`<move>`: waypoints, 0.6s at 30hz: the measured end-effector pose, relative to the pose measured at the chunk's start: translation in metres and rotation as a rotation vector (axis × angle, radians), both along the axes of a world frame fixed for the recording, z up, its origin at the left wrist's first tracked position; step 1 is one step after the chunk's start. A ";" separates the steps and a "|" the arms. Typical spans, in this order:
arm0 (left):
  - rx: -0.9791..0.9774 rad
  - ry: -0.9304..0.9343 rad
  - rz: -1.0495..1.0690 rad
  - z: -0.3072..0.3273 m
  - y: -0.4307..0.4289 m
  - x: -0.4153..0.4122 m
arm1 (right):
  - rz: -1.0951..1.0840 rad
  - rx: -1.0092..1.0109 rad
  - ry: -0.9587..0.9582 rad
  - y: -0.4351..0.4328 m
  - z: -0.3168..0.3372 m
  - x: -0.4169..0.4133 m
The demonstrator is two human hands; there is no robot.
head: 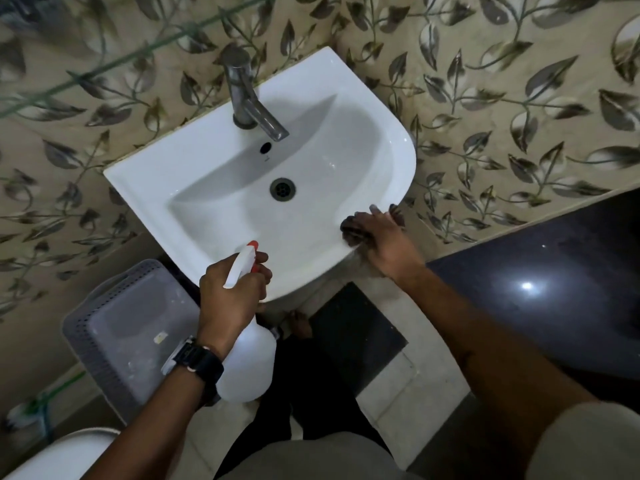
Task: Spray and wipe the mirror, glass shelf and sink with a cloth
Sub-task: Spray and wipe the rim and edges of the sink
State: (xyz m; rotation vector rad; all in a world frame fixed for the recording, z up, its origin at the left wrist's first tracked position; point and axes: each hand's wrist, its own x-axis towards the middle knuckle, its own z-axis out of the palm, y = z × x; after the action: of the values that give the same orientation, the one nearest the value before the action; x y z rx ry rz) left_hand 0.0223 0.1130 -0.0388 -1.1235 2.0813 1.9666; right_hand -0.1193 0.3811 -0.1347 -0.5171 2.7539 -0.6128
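Note:
A white wall-mounted sink [214, 188] with a metal tap [247, 98] and a dark drain [283, 189] fills the middle of the head view. My left hand [232, 299] grips a white spray bottle [247, 365] with a red-orange nozzle tip, pointed at the basin's near rim. My right hand [381, 244] presses flat on a dark cloth [353, 228] on the sink's front right rim; most of the cloth is hidden under the fingers. The green edge of the glass shelf [114, 64] crosses the top left.
A grey perforated plastic basket [104, 341] stands on the floor left of the sink. A dark glossy counter [554, 289] lies at the right. A white toilet rim [59, 455] shows bottom left, and leaf-patterned tiles [502, 116] cover the wall.

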 end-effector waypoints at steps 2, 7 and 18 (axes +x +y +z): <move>-0.001 -0.015 -0.006 -0.002 -0.001 -0.002 | -0.015 -0.041 0.017 -0.013 -0.005 0.023; -0.021 -0.029 -0.067 -0.001 0.013 -0.014 | 0.107 -0.167 -0.039 -0.033 -0.005 0.074; 0.023 -0.017 -0.070 0.002 0.018 -0.030 | -0.200 -0.048 -0.012 -0.003 0.004 -0.014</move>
State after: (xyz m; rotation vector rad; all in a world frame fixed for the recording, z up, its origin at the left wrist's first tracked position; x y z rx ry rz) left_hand -0.0081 0.1307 -0.0365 -1.0451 2.0546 1.9373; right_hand -0.1328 0.3778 -0.1312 -0.2480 2.8061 -0.7259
